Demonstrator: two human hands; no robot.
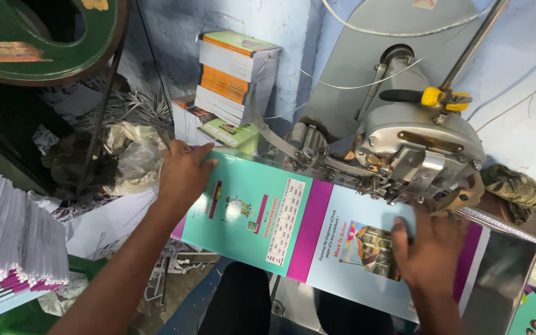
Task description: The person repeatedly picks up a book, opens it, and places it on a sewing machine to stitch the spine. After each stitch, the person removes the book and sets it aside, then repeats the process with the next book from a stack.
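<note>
Nearby, stitching machine (417, 146) over booklet cover (299, 223).

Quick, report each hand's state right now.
Left hand: open, fingers pressed on the far-left edge of the open booklet cover.
Right hand: open, palm flat on the cover's right half, below the stitching machine.

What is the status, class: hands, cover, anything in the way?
Left hand flat on the cover. Right hand pressing its other end. Stitching machine head over the fold.
</note>
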